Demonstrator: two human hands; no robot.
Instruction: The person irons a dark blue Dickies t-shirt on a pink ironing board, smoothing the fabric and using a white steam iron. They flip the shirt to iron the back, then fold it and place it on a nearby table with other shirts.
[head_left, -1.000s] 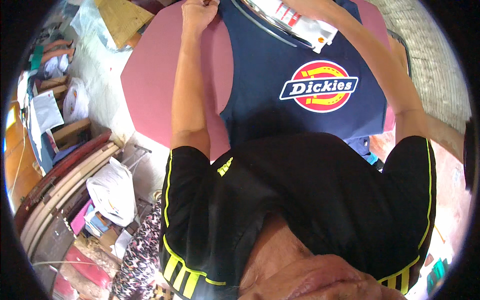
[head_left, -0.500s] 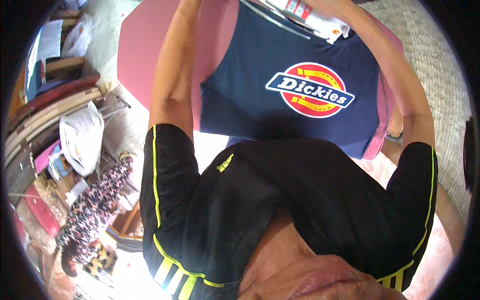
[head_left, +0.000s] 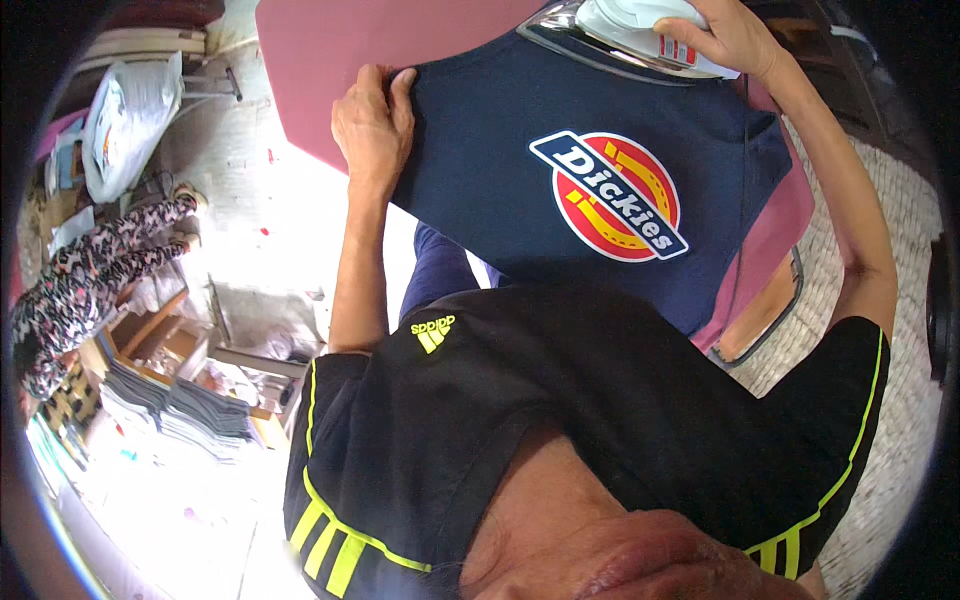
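A navy garment (head_left: 480,130) with a round red and yellow print crossed by a dark banner lies over a pink ironing board (head_left: 310,60). At its far edge, my right hand (head_left: 735,35) is closed around the handle of a white electric iron (head_left: 630,18). The iron's shiny metal soleplate rests on the cloth, beyond the print. My left hand (head_left: 375,125) is at the garment's left edge, fingers curled and thumb against the cloth, seemingly pinching it. The top of the iron is cut off by the picture's edge.
On the left, a person in patterned clothes (head_left: 100,270) is close to stacked dark cloth (head_left: 190,405) and a white plastic bag (head_left: 130,125). A metal-edged brown support (head_left: 765,315) shows under the board's right side. Rough paving (head_left: 880,200) lies to the right.
My left hand has come nearer, from beyond the top edge to the garment's left edge. The iron has shifted and more of it shows. The garment and its print appear turned clockwise.
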